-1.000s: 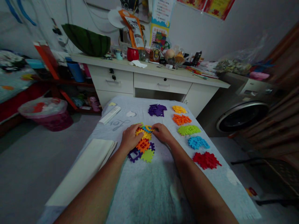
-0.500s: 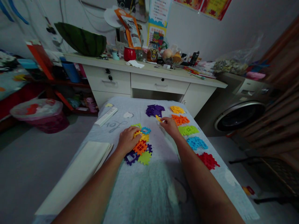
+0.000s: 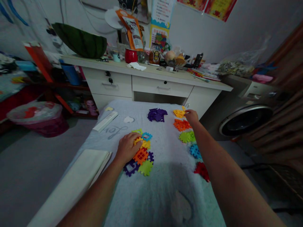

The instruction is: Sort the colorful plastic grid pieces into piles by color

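Note:
My left hand (image 3: 128, 146) rests at the left side of a mixed heap of flat, notched plastic interlocking pieces. Its fingers and thumb close around a yellow interlocking piece (image 3: 138, 141), partly hidden by them. Around it lie an orange piece (image 3: 141, 155), a blue piece (image 3: 147, 136), a green piece (image 3: 145, 168) and a purple piece (image 3: 131, 167). At the far right, my right hand (image 3: 192, 116) pinches a yellow frame-shaped piece (image 3: 183, 108) just over the yellow pile (image 3: 178, 113).
Sorted piles lie down the cloth's right side: orange (image 3: 181, 125), green (image 3: 186, 136), blue (image 3: 195, 151) and red (image 3: 202, 171), some partly behind my right forearm. A purple pile (image 3: 157, 114) sits far centre. A white box (image 3: 105, 121) and folded white sheet (image 3: 73, 179) lie left. Beyond stands a desk (image 3: 163, 86).
My right hand has moved right with the yellow piece, from beside the purple pile to the yellow pile. My left hand stays on the mixed heap. The view has shifted slightly.

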A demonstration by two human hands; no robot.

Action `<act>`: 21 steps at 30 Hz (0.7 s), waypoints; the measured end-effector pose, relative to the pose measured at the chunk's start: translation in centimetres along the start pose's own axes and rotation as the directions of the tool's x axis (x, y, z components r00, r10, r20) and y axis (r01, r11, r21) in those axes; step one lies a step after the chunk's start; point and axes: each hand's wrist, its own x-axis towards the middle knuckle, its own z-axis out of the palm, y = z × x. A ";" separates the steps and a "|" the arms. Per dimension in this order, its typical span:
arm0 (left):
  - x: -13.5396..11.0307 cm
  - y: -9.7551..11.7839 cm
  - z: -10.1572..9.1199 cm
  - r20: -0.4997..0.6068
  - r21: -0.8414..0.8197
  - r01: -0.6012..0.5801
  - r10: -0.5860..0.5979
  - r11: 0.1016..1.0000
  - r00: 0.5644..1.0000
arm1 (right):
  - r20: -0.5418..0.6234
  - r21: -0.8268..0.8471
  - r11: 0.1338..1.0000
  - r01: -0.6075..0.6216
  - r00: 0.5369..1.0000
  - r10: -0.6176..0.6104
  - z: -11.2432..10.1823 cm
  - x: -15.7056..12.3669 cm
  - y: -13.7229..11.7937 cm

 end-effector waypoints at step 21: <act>-0.2 0.1 -0.1 0.009 -0.001 0.017 -0.017 1.000 1.000 | 0.017 0.037 0.999 0.006 1.000 -0.006 1.7 1.2 -0.2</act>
